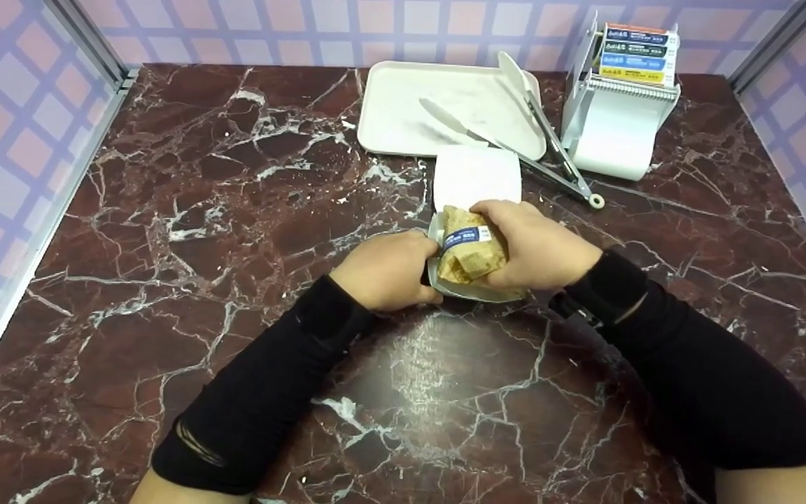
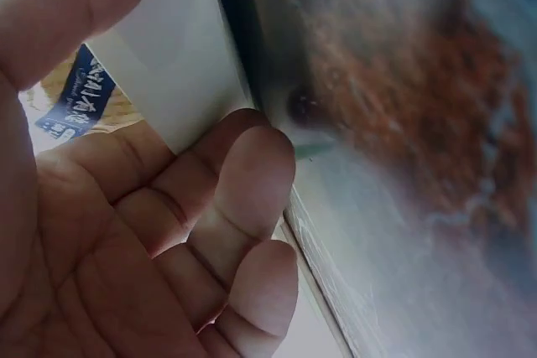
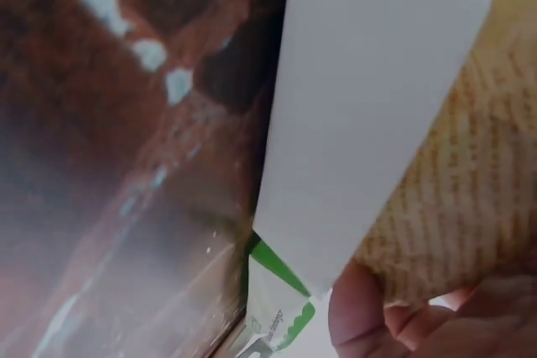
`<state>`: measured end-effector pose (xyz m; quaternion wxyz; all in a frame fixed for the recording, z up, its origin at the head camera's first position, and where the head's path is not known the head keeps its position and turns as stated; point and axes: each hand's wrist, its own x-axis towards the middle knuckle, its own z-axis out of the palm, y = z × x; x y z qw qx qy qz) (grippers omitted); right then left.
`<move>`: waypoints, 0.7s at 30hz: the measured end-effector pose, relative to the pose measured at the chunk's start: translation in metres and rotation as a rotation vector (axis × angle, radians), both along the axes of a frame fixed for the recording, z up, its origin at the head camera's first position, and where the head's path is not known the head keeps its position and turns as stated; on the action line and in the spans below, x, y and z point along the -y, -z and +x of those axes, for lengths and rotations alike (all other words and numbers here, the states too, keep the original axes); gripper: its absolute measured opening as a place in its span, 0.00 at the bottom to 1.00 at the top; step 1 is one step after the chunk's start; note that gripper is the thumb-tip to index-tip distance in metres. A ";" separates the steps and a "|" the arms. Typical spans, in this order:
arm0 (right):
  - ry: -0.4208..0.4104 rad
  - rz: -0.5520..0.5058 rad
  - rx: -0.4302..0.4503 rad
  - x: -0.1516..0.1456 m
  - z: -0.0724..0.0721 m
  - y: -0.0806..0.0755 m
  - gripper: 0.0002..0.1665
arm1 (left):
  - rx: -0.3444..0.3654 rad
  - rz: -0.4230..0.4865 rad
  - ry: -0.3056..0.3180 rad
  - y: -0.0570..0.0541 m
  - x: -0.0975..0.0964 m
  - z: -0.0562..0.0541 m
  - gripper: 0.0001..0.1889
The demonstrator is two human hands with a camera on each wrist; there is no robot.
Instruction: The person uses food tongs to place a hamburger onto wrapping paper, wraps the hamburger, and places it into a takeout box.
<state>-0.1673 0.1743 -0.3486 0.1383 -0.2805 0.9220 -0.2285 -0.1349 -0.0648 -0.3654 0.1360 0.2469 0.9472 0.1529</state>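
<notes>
A burger wrapped in printed tan paper [image 1: 473,259], with a blue label band, sits tilted in a white clamshell burger box [image 1: 476,175] whose lid stands folded back on the far side. My right hand [image 1: 539,245] grips the wrapped burger from the right, thumb at the near side and fingers at the far side. On the left, my left hand [image 1: 392,269] holds the box's side wall, with thumb and curled fingers about it. The left wrist view shows those fingers against the white wall [image 2: 168,48]. Green printing marks the box corner [image 3: 281,270] in the right wrist view.
Behind the box lies a white tray [image 1: 403,105]. White-tipped tongs [image 1: 550,133] lie partly across it, their hinge end on the marbled tabletop [image 1: 235,210]. A label dispenser [image 1: 620,105] with a hanging white strip stands at the back right. Crumbs dot the surface left of the box.
</notes>
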 end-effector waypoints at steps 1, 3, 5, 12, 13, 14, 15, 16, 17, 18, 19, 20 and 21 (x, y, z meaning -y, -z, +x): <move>0.004 0.007 -0.003 0.001 0.000 0.001 0.57 | 0.000 0.003 0.004 0.000 0.000 0.000 0.26; 0.011 0.027 -0.013 0.002 0.001 0.003 0.57 | 0.007 0.008 0.011 -0.001 0.001 0.000 0.26; 0.019 0.055 -0.018 0.004 0.002 0.005 0.58 | 0.022 0.014 0.014 -0.002 0.002 0.000 0.27; 0.013 0.135 -0.075 0.012 0.008 0.007 0.61 | 0.105 0.052 0.002 -0.006 0.006 -0.002 0.32; 0.012 0.145 -0.080 0.013 0.008 0.007 0.62 | 0.116 0.059 0.003 -0.006 0.007 -0.002 0.32; 0.010 0.157 -0.085 0.014 0.009 0.007 0.62 | 0.121 0.061 0.005 -0.006 0.007 -0.002 0.32; 0.008 0.165 -0.090 0.015 0.009 0.007 0.62 | 0.127 0.062 0.005 -0.006 0.008 -0.002 0.30; 0.008 0.172 -0.092 0.016 0.010 0.007 0.62 | 0.129 0.058 0.007 -0.006 0.008 -0.002 0.29; 0.009 0.178 -0.095 0.016 0.010 0.008 0.62 | 0.128 0.051 0.010 -0.006 0.008 -0.002 0.29; 0.009 0.184 -0.096 0.017 0.010 0.008 0.62 | 0.130 0.044 0.010 -0.007 0.008 -0.002 0.29; 0.010 0.189 -0.098 0.017 0.010 0.008 0.62 | 0.132 0.037 0.010 -0.007 0.009 -0.003 0.30; 0.012 0.194 -0.099 0.017 0.010 0.008 0.62 | 0.134 0.028 0.011 -0.008 0.009 -0.003 0.31; 0.017 0.198 -0.099 0.017 0.010 0.008 0.62 | 0.137 0.021 0.012 -0.008 0.010 -0.003 0.31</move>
